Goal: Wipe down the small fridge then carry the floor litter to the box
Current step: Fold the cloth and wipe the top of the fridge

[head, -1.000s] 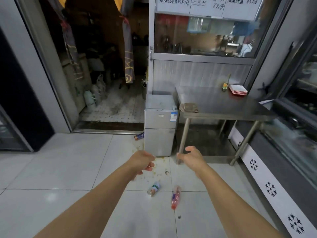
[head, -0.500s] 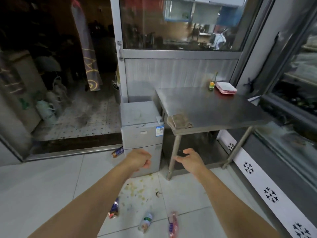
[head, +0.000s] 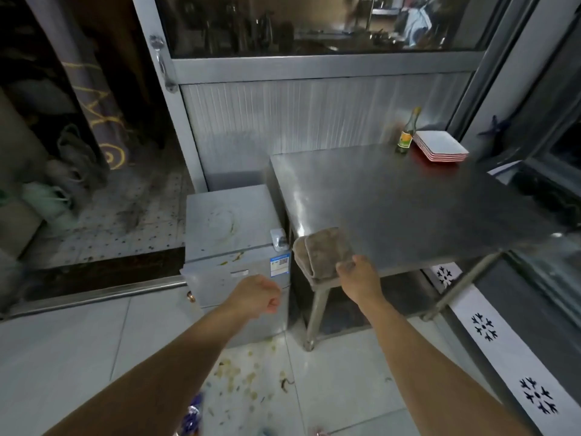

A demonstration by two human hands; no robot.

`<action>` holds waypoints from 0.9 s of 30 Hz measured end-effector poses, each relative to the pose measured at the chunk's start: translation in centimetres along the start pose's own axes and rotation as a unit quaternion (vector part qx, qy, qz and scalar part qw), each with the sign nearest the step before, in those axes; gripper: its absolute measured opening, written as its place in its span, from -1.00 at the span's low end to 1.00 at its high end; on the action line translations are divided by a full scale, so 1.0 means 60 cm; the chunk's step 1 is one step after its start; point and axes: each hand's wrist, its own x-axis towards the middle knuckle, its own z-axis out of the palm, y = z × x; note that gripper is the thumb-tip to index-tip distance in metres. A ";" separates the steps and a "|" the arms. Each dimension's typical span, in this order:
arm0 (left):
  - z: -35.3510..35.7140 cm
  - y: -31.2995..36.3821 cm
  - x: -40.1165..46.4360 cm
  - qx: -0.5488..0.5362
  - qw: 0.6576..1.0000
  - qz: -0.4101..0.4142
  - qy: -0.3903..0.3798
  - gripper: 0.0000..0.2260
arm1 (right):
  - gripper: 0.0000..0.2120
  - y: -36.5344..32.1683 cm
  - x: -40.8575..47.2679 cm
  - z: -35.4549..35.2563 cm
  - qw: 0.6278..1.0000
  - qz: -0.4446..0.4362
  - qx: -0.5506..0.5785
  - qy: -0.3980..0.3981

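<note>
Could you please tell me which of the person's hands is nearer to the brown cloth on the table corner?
Right. The right hand reaches the brown cloth at its near edge; the left hand is off to its left, before the fridge.

Fridge [head: 231,243] top bare – table [head: 408,209] edge, draped cloth [head: 320,254] crowd its right side.

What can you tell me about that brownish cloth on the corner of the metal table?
The cloth is a grey-brown rag, soft and fuzzy like terry or microfibre, folded over into layers. It lies on the near left corner of the steel table, its front edge drooping over the rim, right beside the small fridge. The right hand is at its near right corner, fingers curled onto the fabric.
</note>
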 end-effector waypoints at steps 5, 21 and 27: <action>0.011 0.036 0.097 -0.027 1.000 -0.009 -0.004 -0.83 | -0.59 0.019 0.118 0.019 0.994 0.007 -0.110 0.027; -0.044 0.023 0.157 -0.084 0.996 -0.009 0.008 -0.90 | -0.76 -0.054 0.163 0.074 0.999 0.005 -0.051 -0.010; -0.166 -0.009 0.121 -0.099 0.995 0.005 0.006 -0.86 | -0.92 -0.191 0.089 0.109 0.994 -0.096 0.024 -0.050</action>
